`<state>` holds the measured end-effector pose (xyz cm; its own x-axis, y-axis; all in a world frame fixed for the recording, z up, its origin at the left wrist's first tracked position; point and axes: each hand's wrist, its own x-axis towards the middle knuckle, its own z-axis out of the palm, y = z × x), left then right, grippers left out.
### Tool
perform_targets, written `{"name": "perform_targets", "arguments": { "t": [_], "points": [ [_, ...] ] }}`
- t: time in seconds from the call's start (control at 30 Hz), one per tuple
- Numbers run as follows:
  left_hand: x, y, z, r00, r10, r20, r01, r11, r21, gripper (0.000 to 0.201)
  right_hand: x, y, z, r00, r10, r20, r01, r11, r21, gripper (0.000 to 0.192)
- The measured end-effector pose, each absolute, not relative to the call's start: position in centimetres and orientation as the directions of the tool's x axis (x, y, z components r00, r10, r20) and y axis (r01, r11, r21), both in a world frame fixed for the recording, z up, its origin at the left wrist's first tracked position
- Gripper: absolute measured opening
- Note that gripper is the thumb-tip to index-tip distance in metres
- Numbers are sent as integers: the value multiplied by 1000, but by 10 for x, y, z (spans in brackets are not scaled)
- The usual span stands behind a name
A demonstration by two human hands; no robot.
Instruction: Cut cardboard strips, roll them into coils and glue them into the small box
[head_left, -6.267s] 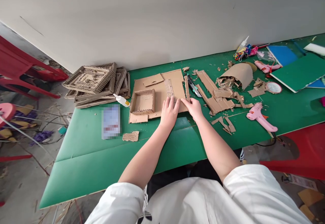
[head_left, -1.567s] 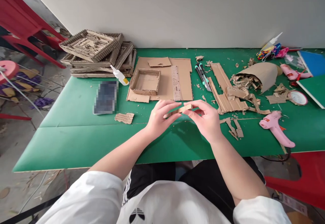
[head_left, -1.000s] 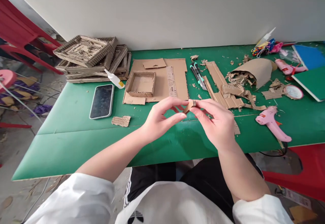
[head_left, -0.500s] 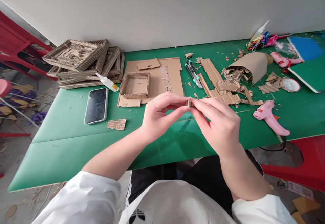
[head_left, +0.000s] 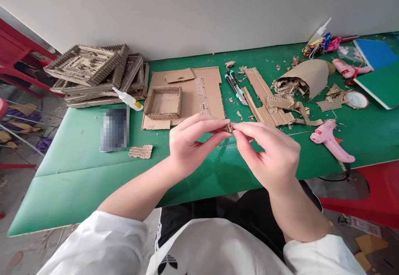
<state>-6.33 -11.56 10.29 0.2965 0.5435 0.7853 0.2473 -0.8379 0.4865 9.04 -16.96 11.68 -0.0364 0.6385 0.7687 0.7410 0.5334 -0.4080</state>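
Note:
Between my two hands is a small piece of corrugated cardboard [head_left: 229, 128], held above the front half of the green table. My left hand [head_left: 195, 138] pinches it from the left between thumb and fingers. From the other side, the fingertips of my right hand [head_left: 269, 152] are closed on its right end. Most of the piece is hidden by my fingers. Beyond my left hand, a low open cardboard box [head_left: 164, 115] sits on a flat cardboard sheet [head_left: 215, 96]. A torn corrugated scrap [head_left: 141, 151] lies to the left of my left wrist.
Stacked corrugated cardboard frames [head_left: 93, 69] stand at the back left, near a glue bottle [head_left: 129, 99] and a blurred-out phone [head_left: 114, 129]. A utility knife [head_left: 236, 87], cardboard strips [head_left: 264, 96], a cardboard roll with scraps [head_left: 307, 77], tape [head_left: 356, 99] and a pink glue gun [head_left: 332, 140] lie rightward.
My right hand has shifted slightly right, and its thumb and fingers have spread a little further apart behind the fingertips. The small cardboard piece stays between both hands. The view has moved slightly.

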Motion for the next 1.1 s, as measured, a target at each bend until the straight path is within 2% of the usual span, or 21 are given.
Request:
{"name": "perform_targets", "arguments": {
  "t": [0.17,0.27,0.37,0.57,0.73,0.87,1.1],
  "points": [
    [-67,-117,101,348,392,852,396,-885,245,17,89,-171,118,-13,659,752,742,511,-435,18],
    [-66,-118,98,368,351,861,437,-883,173,19,88,-171,116,10,684,730,762,467,-448,14],
    [-65,-118,96,376,339,863,443,-883,154,21,86,-170,114,40,692,720,772,437,-462,10],
    [-63,-118,94,369,410,834,368,-889,274,24,84,-166,114,15,680,733,775,455,-438,13],
    [-63,-116,96,346,494,798,283,-865,414,12,86,-167,115,43,785,618,636,455,-623,11],
    [-63,-112,94,346,556,756,141,-827,544,18,88,-166,114,56,846,530,520,429,-739,9],
    [-63,-110,84,315,535,784,6,-827,562,25,88,-165,114,74,885,459,411,392,-823,10]
  ]
}}
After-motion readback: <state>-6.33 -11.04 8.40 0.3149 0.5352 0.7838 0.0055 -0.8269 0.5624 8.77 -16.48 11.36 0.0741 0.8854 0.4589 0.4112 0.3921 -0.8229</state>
